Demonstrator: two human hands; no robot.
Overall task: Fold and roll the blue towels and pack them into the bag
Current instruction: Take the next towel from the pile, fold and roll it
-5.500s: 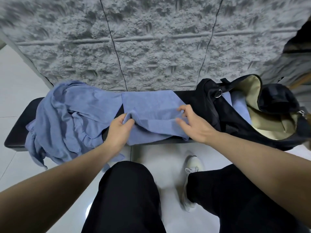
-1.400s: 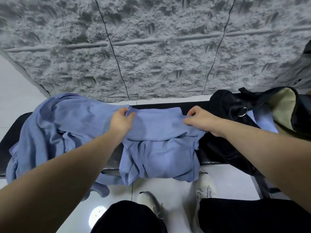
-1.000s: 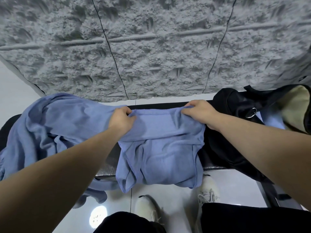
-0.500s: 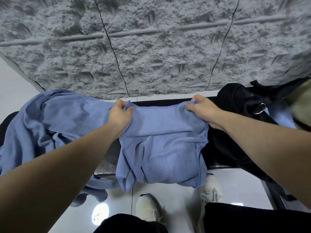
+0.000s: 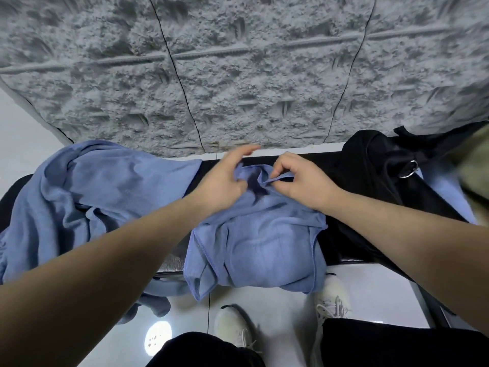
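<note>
The pile of blue towels (image 5: pixel 87 197) covers the left end of the black bench (image 5: pixel 291 157) and its lower part is cut off at the frame edge. The left hand (image 5: pixel 222 184) rests on the blue towel (image 5: pixel 259 239) with forefinger stretched out, blurred; half a second ago it gripped the far corner. The right hand (image 5: pixel 301 181) pinches the far hem, now closer to the middle. The bag (image 5: pixel 375 165) at right is partly out of frame
</note>
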